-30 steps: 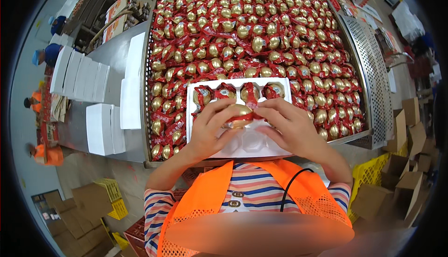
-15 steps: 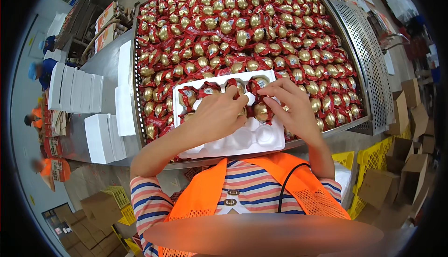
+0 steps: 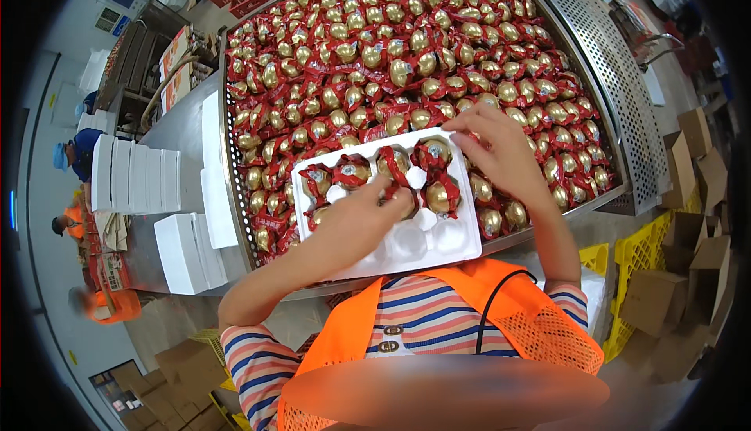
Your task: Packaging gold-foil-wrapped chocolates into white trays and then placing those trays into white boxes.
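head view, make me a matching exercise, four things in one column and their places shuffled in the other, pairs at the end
Things
1. left hand
2. right hand
3. upright white slabs
4. yellow crate

Places
A. beside open cardboard boxes, on the picture's right
B. over the middle of the white tray, fingers among wrapped gold eggs
C. on the metal table, to the person's left
D. at the tray's far right corner

Right pairs: 1-B, 2-D, 3-C, 4-A

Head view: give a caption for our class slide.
Left hand over a white tray partly filled with gold-and-red rounded packets, right hand by its far right corner.
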`<state>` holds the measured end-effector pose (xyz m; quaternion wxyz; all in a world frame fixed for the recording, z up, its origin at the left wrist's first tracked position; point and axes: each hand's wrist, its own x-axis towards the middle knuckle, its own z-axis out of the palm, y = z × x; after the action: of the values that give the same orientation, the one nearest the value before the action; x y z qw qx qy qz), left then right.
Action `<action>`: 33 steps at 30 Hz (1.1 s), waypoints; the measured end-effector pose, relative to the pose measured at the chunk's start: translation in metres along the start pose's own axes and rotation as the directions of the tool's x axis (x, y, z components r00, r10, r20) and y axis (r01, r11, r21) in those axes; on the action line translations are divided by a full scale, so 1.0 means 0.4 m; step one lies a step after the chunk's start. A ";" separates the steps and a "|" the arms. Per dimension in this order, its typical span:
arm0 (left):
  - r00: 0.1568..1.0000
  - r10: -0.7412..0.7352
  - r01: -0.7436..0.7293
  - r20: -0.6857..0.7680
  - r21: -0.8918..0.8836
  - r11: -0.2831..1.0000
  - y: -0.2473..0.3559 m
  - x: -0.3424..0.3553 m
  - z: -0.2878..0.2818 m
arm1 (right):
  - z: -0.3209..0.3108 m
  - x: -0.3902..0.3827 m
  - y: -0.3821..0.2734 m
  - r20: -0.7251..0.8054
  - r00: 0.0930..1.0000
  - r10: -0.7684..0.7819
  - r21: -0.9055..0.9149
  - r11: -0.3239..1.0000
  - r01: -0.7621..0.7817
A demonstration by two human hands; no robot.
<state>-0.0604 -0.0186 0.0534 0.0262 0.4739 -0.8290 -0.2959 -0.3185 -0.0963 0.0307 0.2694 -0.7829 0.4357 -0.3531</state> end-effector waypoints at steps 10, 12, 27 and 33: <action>0.981 0.194 -0.195 0.026 0.190 0.962 -0.033 0.050 0.042 | 0.158 0.295 0.279 0.082 0.996 0.029 -0.382 0.924 0.005; 0.979 0.202 -0.198 -0.006 0.175 0.964 -0.029 0.047 0.044 | 0.247 0.338 0.289 0.029 0.999 -0.027 -0.540 0.841 0.038; 0.910 0.054 -0.119 -0.411 -0.134 0.984 -0.244 0.177 -0.141 | 0.077 0.264 0.224 0.011 0.993 0.118 0.520 0.848 -0.107; 0.916 -0.174 0.219 -0.360 0.088 0.972 -0.475 0.477 -0.135 | 0.021 0.071 0.066 -0.116 0.990 -0.075 0.603 0.787 0.130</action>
<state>-0.0014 -0.2679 -0.0453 0.1132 0.6006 -0.7762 -0.1548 -0.3142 -0.1325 0.0154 0.4685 -0.6609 0.2669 -0.5219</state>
